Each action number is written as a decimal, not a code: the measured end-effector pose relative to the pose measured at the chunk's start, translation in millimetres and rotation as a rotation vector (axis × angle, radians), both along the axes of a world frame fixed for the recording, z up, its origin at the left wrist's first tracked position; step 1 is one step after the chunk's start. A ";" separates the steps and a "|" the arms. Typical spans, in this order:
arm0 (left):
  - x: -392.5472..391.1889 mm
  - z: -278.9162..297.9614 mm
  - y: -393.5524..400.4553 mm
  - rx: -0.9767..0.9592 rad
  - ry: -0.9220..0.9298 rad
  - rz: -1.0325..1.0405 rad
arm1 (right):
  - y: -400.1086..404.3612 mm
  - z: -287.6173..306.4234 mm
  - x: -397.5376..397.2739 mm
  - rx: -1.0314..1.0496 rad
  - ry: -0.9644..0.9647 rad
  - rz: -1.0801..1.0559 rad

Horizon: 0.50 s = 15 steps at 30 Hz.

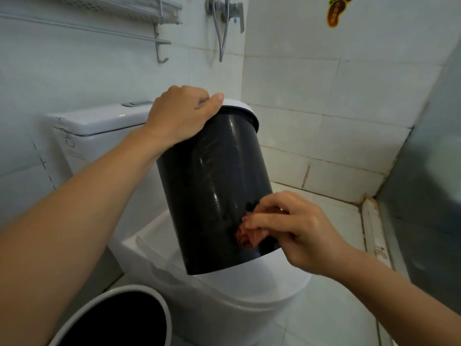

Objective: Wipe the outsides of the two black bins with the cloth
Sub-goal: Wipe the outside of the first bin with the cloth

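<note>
A black bin [212, 186] with a white rim is held up, tilted, above the closed toilet lid. My left hand [179, 116] grips its rim at the top left, thumb over the white ring. My right hand [294, 228] pinches a crumpled reddish cloth [249, 234] and presses it against the bin's lower right side. Wet streaks shine on the bin's wall. A second black bin [117, 318] with a white rim stands on the floor at the bottom left; only its open top shows.
A white toilet [224, 295] with its cistern [99, 121] stands under and behind the held bin. Tiled walls close in at the back and right. A towel rack [99, 21] and a shower valve [224, 11] hang above. A glass panel [429, 171] stands at the right.
</note>
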State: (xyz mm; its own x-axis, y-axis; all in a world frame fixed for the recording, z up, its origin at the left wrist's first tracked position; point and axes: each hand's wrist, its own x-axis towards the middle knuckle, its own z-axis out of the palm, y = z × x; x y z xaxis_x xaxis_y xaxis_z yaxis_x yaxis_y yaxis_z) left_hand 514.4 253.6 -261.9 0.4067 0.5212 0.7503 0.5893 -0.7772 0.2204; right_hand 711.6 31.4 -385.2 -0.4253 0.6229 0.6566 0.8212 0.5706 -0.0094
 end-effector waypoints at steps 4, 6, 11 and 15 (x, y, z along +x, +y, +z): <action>1.3 0.4 -3.7 0.018 0.023 0.032 | -16.7 7.4 12.3 -0.029 0.130 -0.008; 2.0 -0.7 -5.9 0.033 0.025 0.057 | -10.7 15.2 15.8 0.106 0.309 -0.135; 3.9 -0.4 -11.3 0.060 0.031 0.117 | 24.8 23.0 0.4 0.192 0.634 -0.406; 1.7 -2.4 -9.5 0.070 0.027 0.139 | 18.1 1.2 -9.2 -0.027 0.570 -0.366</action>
State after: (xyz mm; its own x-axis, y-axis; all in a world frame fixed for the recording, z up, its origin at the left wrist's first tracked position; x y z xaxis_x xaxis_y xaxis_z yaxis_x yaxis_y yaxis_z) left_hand 516.0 244.1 -264.3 0.3552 0.5210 0.7761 0.6973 -0.7006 0.1512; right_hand 702.4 49.5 -384.0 0.2240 0.6805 0.6977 0.8238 0.2504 -0.5087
